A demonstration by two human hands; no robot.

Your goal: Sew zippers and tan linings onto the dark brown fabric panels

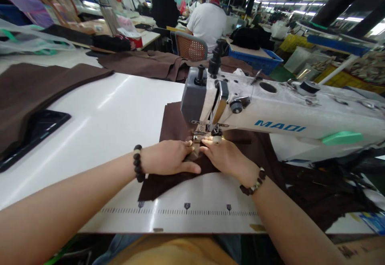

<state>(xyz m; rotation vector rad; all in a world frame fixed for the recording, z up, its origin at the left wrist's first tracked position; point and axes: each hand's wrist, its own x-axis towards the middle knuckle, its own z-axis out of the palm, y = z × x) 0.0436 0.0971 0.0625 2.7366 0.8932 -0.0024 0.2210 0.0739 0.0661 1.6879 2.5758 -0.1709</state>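
Observation:
Dark brown fabric [171, 126] lies on the white sewing table and passes beneath the needle area of a sewing machine [249, 108] lettered MAQI. My left hand [168, 157] rests on the cloth left of the presser foot [197, 138], its thumb stretched out and apart from the fingers. On the other side, my right hand [224, 156] lies on the same cloth, fingertips extended close to the foot. Both hands press from above rather than gripping. The needle tip and the stitching line are hidden by the machine head and fingers.
Brown fabric pieces [45, 86] lie at the left over a dark tray [48, 120]. More brown cloth [150, 62] runs along the back edge. Dark scraps [327, 192] lie at the right. Farther off, a person in a white shirt [207, 24] sits near a blue crate [255, 58].

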